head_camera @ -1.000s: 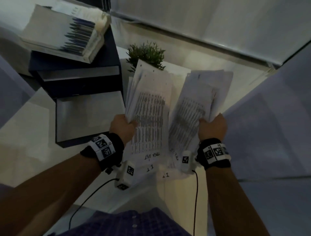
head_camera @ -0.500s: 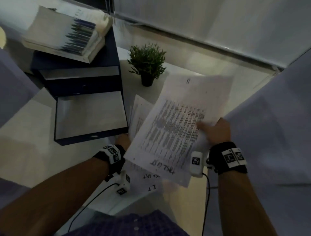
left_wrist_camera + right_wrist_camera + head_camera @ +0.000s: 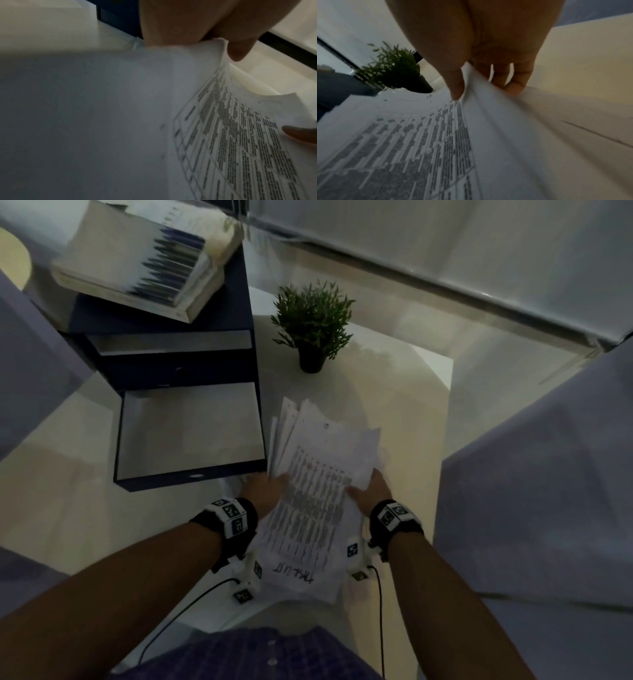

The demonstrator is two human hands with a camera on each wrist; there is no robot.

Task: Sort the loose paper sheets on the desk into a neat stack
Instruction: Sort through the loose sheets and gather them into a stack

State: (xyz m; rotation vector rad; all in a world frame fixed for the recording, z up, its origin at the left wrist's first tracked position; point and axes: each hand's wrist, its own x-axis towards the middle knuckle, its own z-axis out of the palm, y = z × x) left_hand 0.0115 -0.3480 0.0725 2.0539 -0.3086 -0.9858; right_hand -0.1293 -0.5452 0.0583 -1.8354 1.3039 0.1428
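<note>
One bundle of printed paper sheets point(image 3: 318, 491) with dark table rows lies between both hands, low over the white desk point(image 3: 404, 412). Its far edges fan out unevenly. My left hand point(image 3: 265, 489) grips the bundle's left edge, thumb on top; up close the sheets point(image 3: 223, 128) curl under the fingers point(image 3: 238, 54). My right hand point(image 3: 371, 491) pinches the right edge, with the thumb point(image 3: 456, 88) on the printed top sheet point(image 3: 419, 135) and the other fingers beneath.
A dark blue drawer unit point(image 3: 178, 361) stands to the left, its lowest drawer point(image 3: 190, 433) pulled out beside the papers. Thick books point(image 3: 144, 261) lie on top of it. A small potted plant point(image 3: 313, 326) stands behind the papers.
Two separate bundles held up, one in each hand, have been laid together into one. Both hands have come down toward the desk with it.
</note>
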